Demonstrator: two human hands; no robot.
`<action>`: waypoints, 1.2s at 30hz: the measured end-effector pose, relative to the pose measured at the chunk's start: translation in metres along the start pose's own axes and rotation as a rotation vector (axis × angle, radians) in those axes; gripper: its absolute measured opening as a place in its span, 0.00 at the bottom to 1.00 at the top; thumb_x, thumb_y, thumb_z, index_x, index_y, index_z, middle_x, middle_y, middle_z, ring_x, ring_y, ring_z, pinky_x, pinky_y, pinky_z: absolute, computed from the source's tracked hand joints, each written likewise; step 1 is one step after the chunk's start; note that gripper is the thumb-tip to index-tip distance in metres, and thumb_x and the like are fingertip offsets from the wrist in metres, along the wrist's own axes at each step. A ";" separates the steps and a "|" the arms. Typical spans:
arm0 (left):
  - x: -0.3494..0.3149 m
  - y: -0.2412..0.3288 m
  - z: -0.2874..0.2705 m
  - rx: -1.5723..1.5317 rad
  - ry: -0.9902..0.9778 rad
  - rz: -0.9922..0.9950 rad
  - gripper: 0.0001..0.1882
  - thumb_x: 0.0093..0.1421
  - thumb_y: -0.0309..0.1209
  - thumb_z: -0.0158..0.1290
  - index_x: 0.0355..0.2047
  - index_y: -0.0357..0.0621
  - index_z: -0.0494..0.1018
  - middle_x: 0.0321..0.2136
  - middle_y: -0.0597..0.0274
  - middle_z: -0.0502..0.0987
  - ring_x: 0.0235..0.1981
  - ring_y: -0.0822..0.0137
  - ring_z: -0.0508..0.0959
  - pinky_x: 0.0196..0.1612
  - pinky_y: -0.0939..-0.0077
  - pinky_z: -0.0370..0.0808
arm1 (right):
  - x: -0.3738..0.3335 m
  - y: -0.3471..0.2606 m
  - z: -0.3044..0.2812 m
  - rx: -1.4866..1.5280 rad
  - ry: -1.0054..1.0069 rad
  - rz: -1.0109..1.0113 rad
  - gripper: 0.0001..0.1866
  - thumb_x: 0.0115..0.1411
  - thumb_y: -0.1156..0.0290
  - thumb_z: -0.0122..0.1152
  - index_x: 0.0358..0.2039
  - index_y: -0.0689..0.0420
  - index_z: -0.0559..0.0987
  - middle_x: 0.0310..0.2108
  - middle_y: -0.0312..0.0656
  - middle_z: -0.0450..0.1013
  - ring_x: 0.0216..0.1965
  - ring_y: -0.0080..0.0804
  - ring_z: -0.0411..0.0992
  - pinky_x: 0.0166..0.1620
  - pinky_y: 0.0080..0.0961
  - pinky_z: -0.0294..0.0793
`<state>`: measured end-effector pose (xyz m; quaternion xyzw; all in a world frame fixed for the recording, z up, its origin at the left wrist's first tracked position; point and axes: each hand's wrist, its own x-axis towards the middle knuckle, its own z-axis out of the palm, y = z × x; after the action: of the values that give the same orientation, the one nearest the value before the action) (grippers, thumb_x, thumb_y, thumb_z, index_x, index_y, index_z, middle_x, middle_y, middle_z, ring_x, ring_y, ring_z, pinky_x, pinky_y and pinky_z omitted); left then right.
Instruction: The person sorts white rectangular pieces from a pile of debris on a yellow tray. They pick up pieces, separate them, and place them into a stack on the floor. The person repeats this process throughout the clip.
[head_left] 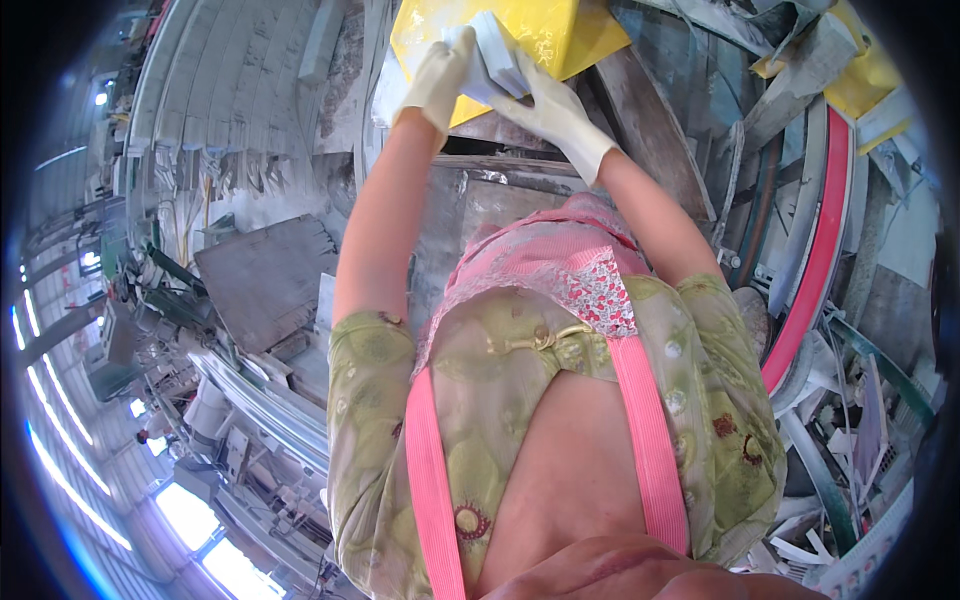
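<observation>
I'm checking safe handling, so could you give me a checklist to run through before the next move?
1. Left hand on the pale blocks: ok, it grips them from the left.
2. Right hand on the blocks: ok, it holds them from the right.
3. Both hands covered: ok, each wears a pale glove.
4. Forearms covered: not ok, bare between the gloves and the green sleeves.
5. Blocks resting on the yellow surface: cannot tell, seen from above they may be resting or slightly raised.
</observation>
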<state>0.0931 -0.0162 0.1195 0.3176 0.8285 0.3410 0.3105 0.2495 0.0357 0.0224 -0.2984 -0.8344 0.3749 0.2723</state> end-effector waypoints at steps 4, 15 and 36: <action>0.001 0.006 -0.018 0.493 -0.164 0.460 0.35 0.65 0.49 0.55 0.61 0.30 0.68 0.52 0.43 0.77 0.51 0.54 0.79 0.54 0.64 0.74 | -0.029 -0.004 -0.002 -0.218 -0.102 0.043 0.51 0.55 0.48 0.68 0.69 0.66 0.57 0.66 0.54 0.62 0.69 0.47 0.60 0.69 0.36 0.62; 0.043 -0.018 0.031 0.329 0.118 -0.002 0.42 0.48 0.52 0.70 0.55 0.33 0.75 0.51 0.50 0.80 0.51 0.58 0.80 0.53 0.65 0.76 | -0.047 0.005 0.015 -0.368 0.138 -0.096 0.46 0.53 0.54 0.69 0.65 0.69 0.62 0.65 0.57 0.63 0.68 0.49 0.60 0.69 0.42 0.58; 0.047 0.025 -0.002 0.312 -0.347 -0.179 0.31 0.67 0.45 0.55 0.66 0.46 0.65 0.59 0.50 0.71 0.54 0.55 0.77 0.56 0.62 0.76 | -0.500 0.016 0.036 -0.468 0.630 0.944 0.20 0.67 0.59 0.54 0.44 0.65 0.80 0.40 0.50 0.79 0.44 0.43 0.77 0.49 0.32 0.75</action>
<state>0.0711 0.0316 0.1256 0.3409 0.8302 0.1204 0.4244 0.5665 -0.3229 -0.1265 -0.7840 -0.5519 0.1555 0.2377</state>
